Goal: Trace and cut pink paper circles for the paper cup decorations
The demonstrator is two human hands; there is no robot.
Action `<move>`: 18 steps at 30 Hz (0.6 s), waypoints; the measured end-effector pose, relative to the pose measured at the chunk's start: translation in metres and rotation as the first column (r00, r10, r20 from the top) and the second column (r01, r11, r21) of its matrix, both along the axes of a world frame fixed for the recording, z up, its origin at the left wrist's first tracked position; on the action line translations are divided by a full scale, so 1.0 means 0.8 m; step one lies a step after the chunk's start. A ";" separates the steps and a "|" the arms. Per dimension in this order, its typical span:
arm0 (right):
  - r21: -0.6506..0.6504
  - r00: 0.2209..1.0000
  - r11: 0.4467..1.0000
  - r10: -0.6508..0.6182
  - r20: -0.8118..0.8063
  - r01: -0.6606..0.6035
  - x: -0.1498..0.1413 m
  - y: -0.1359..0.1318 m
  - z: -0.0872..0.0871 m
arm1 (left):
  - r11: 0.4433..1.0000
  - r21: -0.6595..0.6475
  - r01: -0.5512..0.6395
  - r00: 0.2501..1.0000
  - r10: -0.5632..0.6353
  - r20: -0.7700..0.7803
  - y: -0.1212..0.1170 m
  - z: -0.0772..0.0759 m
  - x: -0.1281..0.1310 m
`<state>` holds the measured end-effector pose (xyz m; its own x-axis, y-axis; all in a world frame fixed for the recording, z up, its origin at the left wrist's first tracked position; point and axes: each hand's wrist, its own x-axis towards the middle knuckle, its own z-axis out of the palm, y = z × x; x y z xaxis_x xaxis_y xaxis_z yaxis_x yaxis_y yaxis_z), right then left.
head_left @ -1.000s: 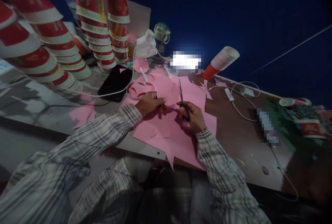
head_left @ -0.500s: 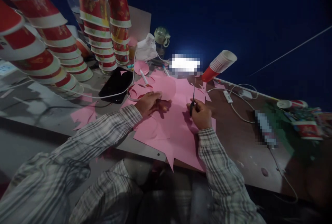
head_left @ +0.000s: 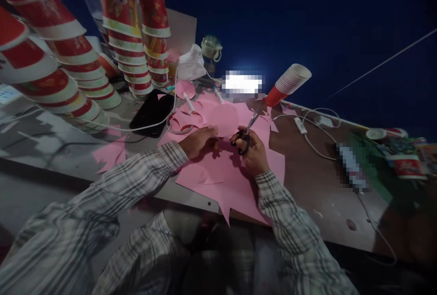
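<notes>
My left hand (head_left: 198, 140) is closed on a rounded piece of pink paper (head_left: 223, 119) and holds it just above the table. My right hand (head_left: 251, 153) grips black-handled scissors (head_left: 246, 132), whose blades point up and to the right, right next to that piece. Under both hands lies a large pink sheet (head_left: 235, 176) with jagged cut edges that hangs over the table's front edge. Pink offcuts (head_left: 182, 122) lie beyond my left hand.
Tall stacks of red and white paper cups (head_left: 128, 35) fill the left. A black phone (head_left: 152, 109) with a white cable, glue tubes (head_left: 188, 102), a lying cup stack (head_left: 288, 84), a white switch cord (head_left: 302, 125), more cups (head_left: 403, 165) at right.
My right hand swung the scissors from pointing straight up to tilted right and came back beside the left hand. The left hand lifted the rounded pink piece slightly.
</notes>
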<state>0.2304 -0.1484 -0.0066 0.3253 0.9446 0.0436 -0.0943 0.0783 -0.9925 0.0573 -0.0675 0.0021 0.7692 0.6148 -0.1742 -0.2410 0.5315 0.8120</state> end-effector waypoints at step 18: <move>-0.081 0.983 0.993 0.099 0.154 -0.088 0.010 -0.011 0.021 | 0.895 0.229 -0.382 0.904 0.414 -0.107 0.008 0.006 -0.001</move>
<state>0.2387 -0.1568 0.0100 0.2300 0.9730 0.0166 0.0599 0.0029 -0.9982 0.0567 -0.0607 0.0068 0.4273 0.8974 -0.1097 -0.2667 0.2411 0.9331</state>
